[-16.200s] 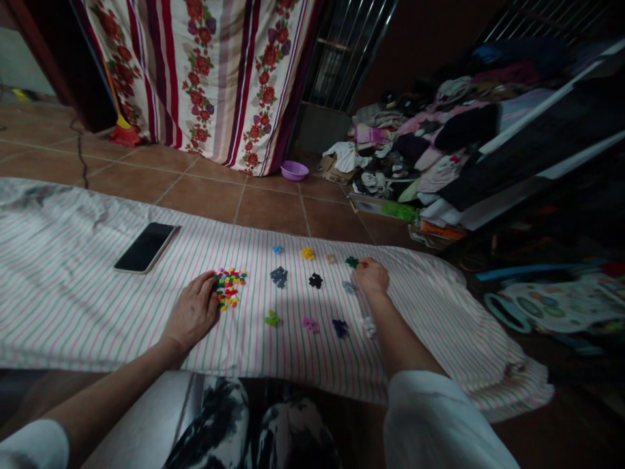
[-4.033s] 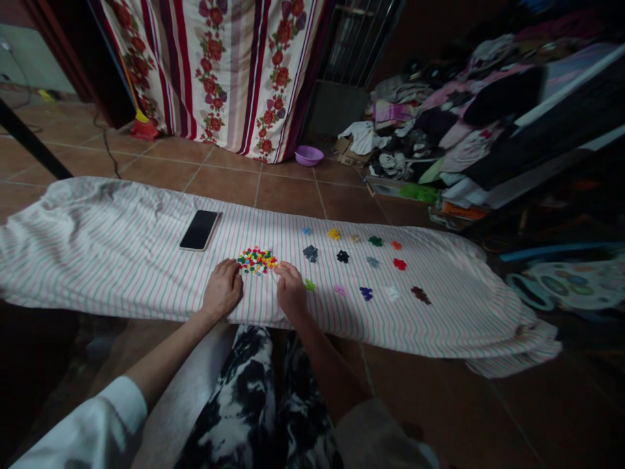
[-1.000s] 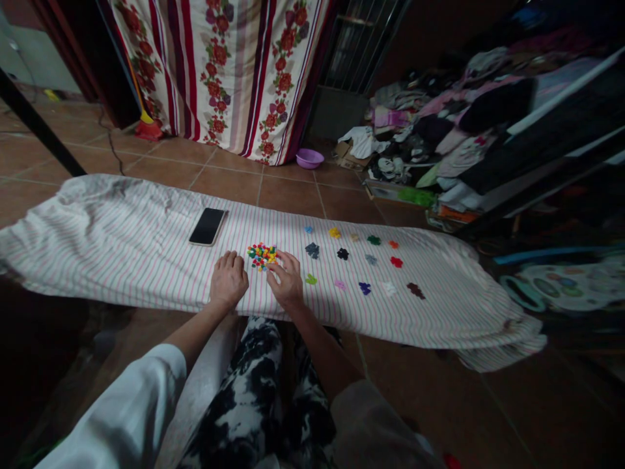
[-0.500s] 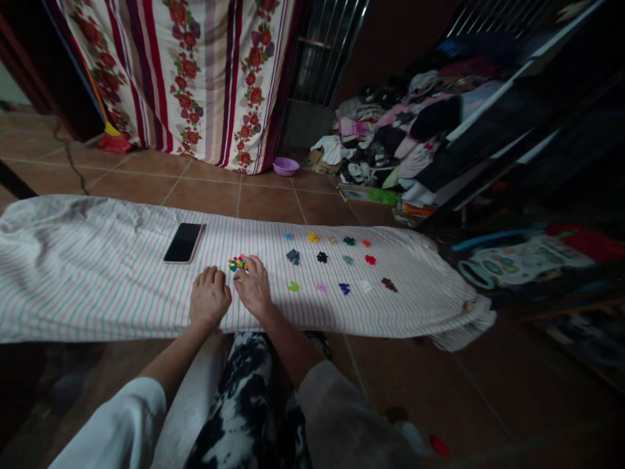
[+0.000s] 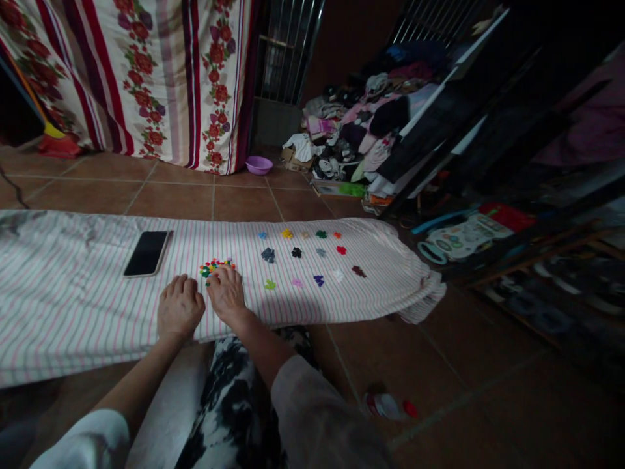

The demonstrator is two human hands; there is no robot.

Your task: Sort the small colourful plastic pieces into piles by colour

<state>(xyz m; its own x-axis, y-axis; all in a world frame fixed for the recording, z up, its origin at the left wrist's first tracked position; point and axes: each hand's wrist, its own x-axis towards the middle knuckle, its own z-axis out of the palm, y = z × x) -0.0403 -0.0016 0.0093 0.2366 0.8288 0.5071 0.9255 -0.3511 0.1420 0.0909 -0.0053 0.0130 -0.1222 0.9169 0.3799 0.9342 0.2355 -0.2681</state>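
Small colourful pieces lie in a mixed pile on the striped cloth. Over the pile's near right side is my right hand, fingers spread and bent down, their tips among the pieces. A dark green piece lies by its thumb. Just left of it my left hand rests palm down on the cloth, with fingers loosely bent and nothing visible in them. Right of my hands sit little single-colour heaps in three rows, among them a lime green heap, a grey heap and a black heap.
A phone lies on the cloth left of the pile. Beyond the cloth stand a purple basin and a heap of clothes on the tiled floor. A bottle with a red cap lies on the floor at the lower right.
The view has swung right, so everything sits further left. More of the mixed pile shows beside my right hand, its pieces more spread out. My left hand stays on the cloth.
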